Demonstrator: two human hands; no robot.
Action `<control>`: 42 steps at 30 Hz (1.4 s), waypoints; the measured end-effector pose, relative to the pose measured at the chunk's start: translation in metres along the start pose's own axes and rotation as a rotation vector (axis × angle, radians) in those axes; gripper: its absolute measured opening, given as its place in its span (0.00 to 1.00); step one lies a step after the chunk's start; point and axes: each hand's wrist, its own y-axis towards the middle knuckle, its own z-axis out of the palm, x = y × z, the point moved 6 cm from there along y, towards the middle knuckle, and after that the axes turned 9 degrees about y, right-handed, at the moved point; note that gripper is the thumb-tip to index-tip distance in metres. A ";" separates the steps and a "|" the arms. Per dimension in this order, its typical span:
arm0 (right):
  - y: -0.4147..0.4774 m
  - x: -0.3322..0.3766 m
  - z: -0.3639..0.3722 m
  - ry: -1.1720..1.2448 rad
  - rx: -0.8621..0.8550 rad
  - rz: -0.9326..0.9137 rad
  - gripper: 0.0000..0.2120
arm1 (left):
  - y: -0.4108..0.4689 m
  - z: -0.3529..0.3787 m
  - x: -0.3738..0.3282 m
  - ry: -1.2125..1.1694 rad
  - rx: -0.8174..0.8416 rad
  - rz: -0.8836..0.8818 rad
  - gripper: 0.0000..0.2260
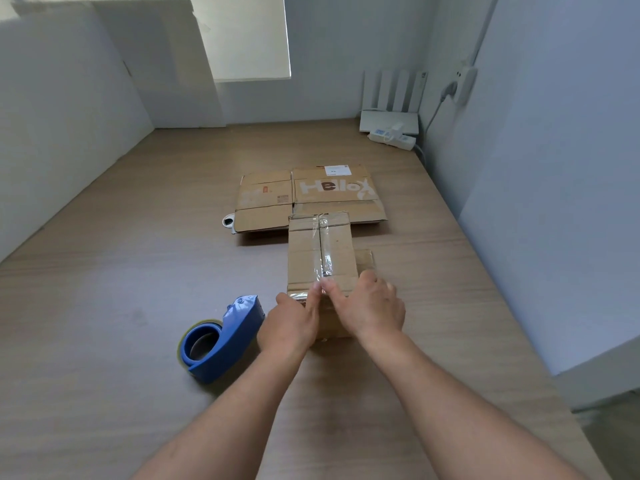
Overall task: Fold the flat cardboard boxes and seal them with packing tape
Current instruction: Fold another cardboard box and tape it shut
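A small folded cardboard box [304, 251] stands on the wooden table [138, 237], with a strip of clear packing tape [323, 247] running along its top seam. My left hand [289, 327] and my right hand [370, 306] meet at the box's near top edge, fingers pressing the tape's near end down over that edge. A blue tape dispenser [221, 337] lies on the table just left of my left hand, untouched. Behind the box, flattened cardboard boxes [308, 199] lie in a stack, the top one printed "Hello".
A small white round object [228, 222] peeks out at the left edge of the flat stack. A white router [389, 119] and a power strip [393, 137] sit at the far right corner. White walls close in on the left, back and right.
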 end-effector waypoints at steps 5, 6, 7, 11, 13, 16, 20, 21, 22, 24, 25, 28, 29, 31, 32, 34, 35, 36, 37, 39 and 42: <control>-0.002 -0.002 0.009 -0.014 -0.033 -0.028 0.28 | -0.003 0.002 -0.001 0.012 -0.101 -0.052 0.26; 0.000 -0.005 0.010 0.038 -0.029 -0.032 0.25 | 0.000 0.002 0.000 0.001 -0.122 -0.042 0.24; 0.002 -0.008 0.010 0.101 -0.019 -0.042 0.21 | 0.002 0.004 0.003 -0.010 -0.142 -0.023 0.22; 0.011 -0.016 0.004 0.271 0.001 -0.127 0.14 | 0.009 0.003 0.014 -0.147 -0.144 0.021 0.20; 0.014 -0.019 0.000 0.231 0.055 -0.184 0.17 | 0.008 0.000 0.015 -0.144 -0.115 0.089 0.20; 0.014 -0.018 -0.008 0.081 0.202 -0.290 0.20 | 0.004 0.001 0.012 0.075 -0.019 0.240 0.25; 0.013 -0.011 -0.009 -0.214 0.185 -0.470 0.20 | 0.006 -0.004 0.011 0.300 -0.063 0.287 0.27; 0.013 -0.010 -0.009 -0.212 0.166 -0.509 0.19 | 0.007 -0.007 0.011 0.289 -0.077 0.305 0.23; 0.013 -0.011 -0.008 -0.172 0.151 -0.547 0.17 | 0.008 -0.008 0.013 0.247 -0.073 0.328 0.20; 0.011 -0.015 -0.006 -0.053 0.140 -0.646 0.13 | 0.012 -0.008 0.020 0.156 -0.021 0.377 0.14; 0.010 -0.019 -0.006 -0.027 0.110 -0.690 0.12 | 0.014 -0.006 0.024 0.120 0.024 0.405 0.13; 0.007 -0.023 -0.010 -0.011 -0.027 -0.700 0.10 | 0.015 -0.002 0.028 -0.022 0.101 0.422 0.09; 0.005 -0.020 -0.011 -0.013 -0.057 -0.671 0.11 | 0.014 -0.002 0.028 -0.056 0.091 0.412 0.09; -0.002 -0.015 -0.011 -0.008 -0.094 -0.618 0.11 | 0.012 -0.005 0.027 -0.093 0.005 0.385 0.09; -0.005 -0.013 -0.009 0.001 -0.109 -0.607 0.11 | 0.009 -0.007 0.027 -0.120 -0.066 0.361 0.08; -0.008 -0.014 -0.004 0.023 -0.116 -0.612 0.11 | 0.002 -0.010 0.030 -0.233 -0.175 0.311 0.08; -0.006 -0.017 -0.003 0.054 -0.086 -0.584 0.11 | 0.000 -0.009 0.032 -0.277 -0.199 0.290 0.08; -0.002 -0.019 -0.003 0.068 -0.040 -0.548 0.11 | -0.002 -0.008 0.033 -0.301 -0.208 0.271 0.08; 0.002 -0.021 -0.002 0.074 0.036 -0.510 0.10 | -0.002 -0.006 0.034 -0.309 -0.206 0.260 0.09; 0.003 -0.023 0.000 0.057 0.094 -0.468 0.10 | -0.002 -0.004 0.033 -0.306 -0.201 0.250 0.09; -0.004 -0.021 -0.002 0.011 0.001 -0.338 0.11 | -0.004 -0.006 0.030 -0.278 -0.234 0.239 0.10</control>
